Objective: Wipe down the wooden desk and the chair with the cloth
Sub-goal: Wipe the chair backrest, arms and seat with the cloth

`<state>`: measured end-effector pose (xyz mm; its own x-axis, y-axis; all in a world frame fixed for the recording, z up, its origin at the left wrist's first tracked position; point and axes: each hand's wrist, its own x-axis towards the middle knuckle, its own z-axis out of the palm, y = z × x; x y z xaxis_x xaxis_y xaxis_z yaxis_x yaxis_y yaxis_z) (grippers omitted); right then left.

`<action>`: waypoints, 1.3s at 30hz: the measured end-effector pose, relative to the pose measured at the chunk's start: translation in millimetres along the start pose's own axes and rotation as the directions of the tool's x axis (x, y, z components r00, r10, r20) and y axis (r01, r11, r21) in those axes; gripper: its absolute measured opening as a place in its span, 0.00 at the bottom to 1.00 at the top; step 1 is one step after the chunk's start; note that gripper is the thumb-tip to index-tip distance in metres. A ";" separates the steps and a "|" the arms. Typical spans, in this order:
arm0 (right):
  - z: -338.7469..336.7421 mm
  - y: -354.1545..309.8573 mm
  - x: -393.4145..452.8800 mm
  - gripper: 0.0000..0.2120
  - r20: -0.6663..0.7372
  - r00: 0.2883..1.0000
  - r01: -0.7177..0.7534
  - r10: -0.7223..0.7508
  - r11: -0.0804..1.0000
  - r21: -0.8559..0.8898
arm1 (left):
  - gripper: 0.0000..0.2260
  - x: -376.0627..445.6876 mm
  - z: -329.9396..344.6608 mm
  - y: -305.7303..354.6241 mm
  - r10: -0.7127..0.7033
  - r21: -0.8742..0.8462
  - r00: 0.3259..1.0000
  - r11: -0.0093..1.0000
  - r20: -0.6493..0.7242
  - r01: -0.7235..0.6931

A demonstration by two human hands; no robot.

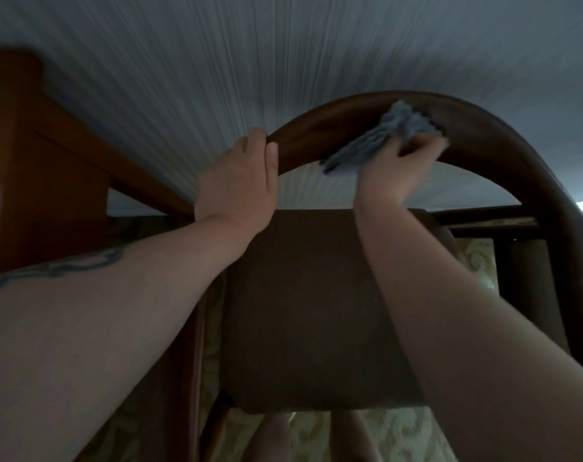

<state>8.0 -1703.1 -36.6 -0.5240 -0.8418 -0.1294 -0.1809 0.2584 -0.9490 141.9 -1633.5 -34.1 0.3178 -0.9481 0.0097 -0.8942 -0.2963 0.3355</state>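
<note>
You are pressing the cloth [388, 136], a crumpled grey-blue rag, against the curved wooden top rail of the chair [320, 126], a little right of the arch's highest point. The cloth is lying over the front face of the rail and hanging a little below its lower edge. Your right hand [400, 168] is gripping it from below, fingers curled into the bunched fabric; the picture is blurred there, so you cannot tell each finger apart.

Your left hand [242, 181] is holding the same rail further left, where the arch is dropping down. Its thumb is lying flat along the front face of the wood and the fingers are wrapping over the top and behind, so the hand is closed round the rail. The two hands are near each other but apart, with bare rail between them.

Below the arch, the chair's dark brown padded seat [303, 311] is sitting between your two forearms. The rail is continuing down the right side as a dark bent-wood frame.

At the left, the wooden desk [37, 181] is standing just beside the chair, its reddish-brown side and slanting edge showing. Behind everything, a pale striped wall [217, 61] is filling the upper part of the view, and a light patterned floor [400, 435] is showing under the seat.
</note>
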 end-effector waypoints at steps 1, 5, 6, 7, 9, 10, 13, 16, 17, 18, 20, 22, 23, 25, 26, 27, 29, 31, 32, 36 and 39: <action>-0.5 -1.8 6.1 0.09 -0.064 0.998 -0.027 0.028 0.999 0.023 | 0.18 0.9 -0.3 0.1 0.006 0.005 1.000 1.000 -0.002 -0.006; 22.3 -12.1 -47.3 0.04 0.319 0.837 0.486 -0.444 0.871 -0.063 | 0.15 2.7 -7.5 2.8 -0.042 0.015 0.999 0.999 0.028 0.042; 24.2 -15.5 -45.9 0.01 0.392 0.731 0.630 -0.558 0.773 -0.073 | 0.14 1.2 -8.8 1.6 -0.057 -0.027 0.998 0.998 0.024 0.058; 26.6 -20.5 -31.5 0.02 0.409 0.672 0.719 -0.617 0.677 -0.160 | 0.14 -0.9 -8.9 -0.8 -0.068 -0.093 0.998 0.993 -0.002 0.067; 24.1 -33.6 3.8 0.11 0.416 0.704 0.710 -0.575 0.548 -0.442 | 0.14 -4.3 -8.4 -6.4 -0.143 -0.234 0.984 0.965 -0.110 0.114; 20.3 -39.1 16.2 0.15 0.457 0.732 0.679 -0.506 0.484 -0.552 | 0.14 -7.6 -8.6 -8.5 -0.230 -0.299 0.963 0.937 -0.142 0.180; 28.4 -45.3 5.4 0.21 0.628 0.668 0.740 -0.400 0.264 -0.619 | 0.15 -35.3 -7.3 -20.2 -0.401 -0.270 0.914 0.889 -0.066 0.371; 45.8 -37.7 -64.4 0.27 0.915 0.315 0.941 -0.252 -0.044 -0.336 | 0.19 -92.8 -8.7 -41.0 -0.381 -0.114 0.923 0.921 -0.055 0.373; 46.6 -33.4 -85.7 0.29 0.974 0.152 0.982 -0.169 -0.083 -0.168 | 0.21 -112.3 -8.6 -48.9 -0.387 -0.067 0.921 0.921 -0.046 0.384; 44.2 -31.3 -98.4 0.31 0.996 0.022 0.994 -0.087 -0.102 -0.031 | 0.22 -132.0 -7.9 -56.5 -0.398 -0.021 0.917 0.918 -0.027 0.397; 43.5 -28.8 -86.4 0.31 0.997 -0.050 0.995 -0.062 -0.086 0.045 | 0.24 -164.5 -6.5 -65.2 -0.407 0.038 0.913 0.913 0.021 0.407; 47.7 -29.1 -63.8 0.26 0.959 0.175 0.980 -0.223 -0.053 -0.191 | 0.26 -184.6 -6.1 -71.2 -0.417 0.030 0.907 0.909 0.056 0.416; 48.7 -29.0 -65.5 0.24 0.892 0.326 0.939 -0.312 0.003 -0.343 | 0.26 -191.2 -5.3 -73.6 -0.427 0.015 0.902 0.904 0.054 0.427; 44.7 -17.5 -108.0 0.19 0.848 0.372 0.914 -0.378 -0.008 -0.405 | 0.25 -199.1 -4.9 -75.8 -0.462 -0.012 0.886 0.886 0.047 0.463; 41.8 -2.1 -137.4 0.17 0.890 0.253 0.960 -0.380 -0.017 -0.280 | 0.25 -202.7 -4.4 -76.0 -0.487 -0.034 0.872 0.872 0.052 0.488; 33.8 13.3 -167.3 0.16 0.934 0.061 0.998 -0.351 -0.012 -0.069 | 0.25 -208.1 -4.0 -76.6 -0.516 -0.067 0.854 0.852 0.060 0.519; 17.8 28.2 -194.2 0.17 0.930 -0.247 0.963 -0.271 0.037 0.267 | 0.26 -222.6 -5.3 -79.1 -0.568 -0.118 0.820 0.812 0.071 0.572; 18.3 28.5 -177.7 0.18 0.921 -0.292 0.951 -0.259 0.019 0.307 | 0.26 -241.8 -6.6 -82.9 -0.572 -0.151 0.815 0.801 0.092 0.580; 19.1 29.5 -168.7 0.18 0.927 -0.199 0.976 -0.318 0.023 0.217 | 0.25 -251.8 -6.4 -84.7 -0.569 -0.177 0.815 0.796 0.108 0.579; -7.8 44.4 -223.1 0.14 0.923 0.121 0.982 -0.365 0.182 -0.057 | 0.26 -281.9 -2.7 -86.3 -0.627 -0.302 0.766 0.709 0.142 0.637; -39.1 61.5 -257.9 0.13 0.909 -0.381 0.912 -0.172 0.091 0.399 | 0.24 -302.1 1.6 -82.8 -0.636 -0.369 0.763 0.686 0.114 0.627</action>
<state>99.4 -1451.6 -50.4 0.9868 -0.1545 -0.0494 -0.1622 -0.9338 -0.3190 119.5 -1322.7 -66.3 0.7755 -0.5478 -0.3138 -0.2976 -0.7555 0.5836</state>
